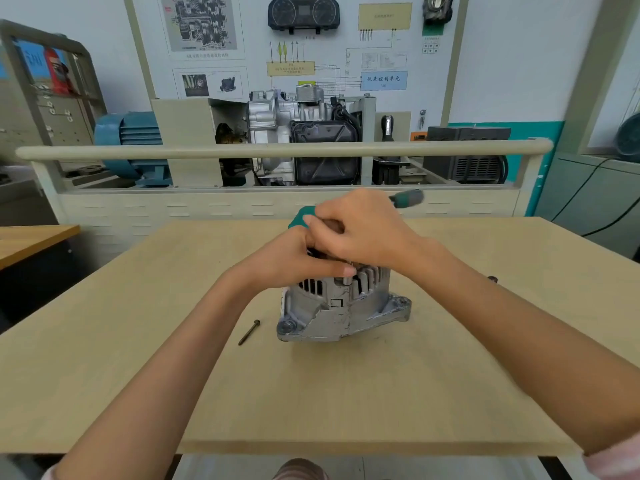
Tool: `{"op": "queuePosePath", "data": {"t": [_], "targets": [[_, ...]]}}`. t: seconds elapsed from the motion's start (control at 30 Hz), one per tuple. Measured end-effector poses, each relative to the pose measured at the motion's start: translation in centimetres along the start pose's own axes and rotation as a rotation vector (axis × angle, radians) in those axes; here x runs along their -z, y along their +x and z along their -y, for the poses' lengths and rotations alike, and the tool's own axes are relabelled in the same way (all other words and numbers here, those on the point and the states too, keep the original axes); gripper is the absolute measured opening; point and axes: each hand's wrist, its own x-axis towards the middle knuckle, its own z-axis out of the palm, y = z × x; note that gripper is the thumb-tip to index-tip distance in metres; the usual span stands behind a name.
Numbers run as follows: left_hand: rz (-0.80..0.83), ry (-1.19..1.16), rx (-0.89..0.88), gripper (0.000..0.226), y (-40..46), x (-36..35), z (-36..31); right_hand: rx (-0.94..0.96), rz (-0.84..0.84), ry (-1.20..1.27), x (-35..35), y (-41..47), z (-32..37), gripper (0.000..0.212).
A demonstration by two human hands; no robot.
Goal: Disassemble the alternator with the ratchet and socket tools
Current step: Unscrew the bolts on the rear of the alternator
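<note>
Silver alternator (341, 308) stands mid-table (450, 375), both hands working atop it. Right hand (360, 233) curled round ratchet (408, 197), green-black handle jutting behind. Left hand (298, 261) grips alternator top, thumb by socket (347, 280). Loose bolt (248, 332) lies on table just left of alternator. Wall board (298, 46) behind: blue label reads "仪表控制单元"; other print too blurred.

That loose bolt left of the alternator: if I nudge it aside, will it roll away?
The bolt looks like a slim, stiff metal shaft lying flat on the smooth table, so it probably slides or rolls easily. Its wider head would likely make it curve rather than run straight. It looks light.
</note>
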Motion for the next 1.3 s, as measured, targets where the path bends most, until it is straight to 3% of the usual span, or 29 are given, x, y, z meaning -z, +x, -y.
{"op": "queuePosePath", "data": {"t": [0.13, 0.27, 0.33, 0.43, 0.5, 0.57, 0.7, 0.8, 0.9, 1.0, 1.1, 1.17, 1.3], "targets": [[-0.073, 0.005, 0.006, 0.024, -0.1, 0.0, 0.4, 0.040, 0.071, 0.034, 0.4, 0.3, 0.3, 0.042], [-0.093, 0.049, 0.021, 0.006, 0.1, -0.2, 0.5, -0.242, 0.035, -0.343, -0.5, 0.5, 1.6, 0.041], [-0.095, 0.057, -0.012, 0.029, 0.1, -0.3, 0.5, -0.362, 0.068, -0.434, -0.7, 0.8, 2.3, 0.038], [-0.070, 0.083, 0.019, 0.045, 0.1, -0.3, 0.7, -0.301, 0.106, -0.456, -0.7, 1.3, 2.9, 0.035], [-0.052, 0.070, 0.013, 0.033, 0.0, -0.1, 0.7, -0.226, 0.079, -0.432, -0.7, 1.4, 2.5, 0.036], [-0.013, 0.048, 0.007, 0.006, 0.0, 0.1, 0.7, -0.159, 0.044, -0.371, -0.6, 1.3, 1.5, 0.038], [0.050, 0.050, -0.065, 0.026, 0.3, 0.5, 0.7, 0.031, 0.033, -0.018, -0.3, 0.8, -0.4, 0.044], [0.083, -0.014, -0.085, 0.022, 0.2, 0.7, 0.5, 0.087, -0.050, 0.136, -0.3, 0.3, -0.2, 0.038], [0.085, -0.055, -0.084, 0.017, 0.3, 0.9, 0.6, 0.062, -0.015, 0.051, -0.3, 0.5, 0.6, 0.039], [0.031, -0.042, -0.045, 0.008, 0.4, 0.6, 0.7, -0.152, 0.025, -0.230, -0.6, 0.9, 1.4, 0.040], [0.002, -0.022, -0.076, 0.044, 0.5, 0.3, 1.0, -0.346, 0.051, -0.426, -1.2, 1.2, 2.5, 0.038], [0.008, -0.010, -0.062, 0.046, 0.4, 0.3, 1.1, -0.340, 0.069, -0.419, -1.3, 1.4, 2.9, 0.037], [0.054, -0.052, -0.046, 0.025, 0.1, 0.5, 0.8, -0.207, 0.003, -0.398, -1.0, 1.4, 1.7, 0.042]]}}
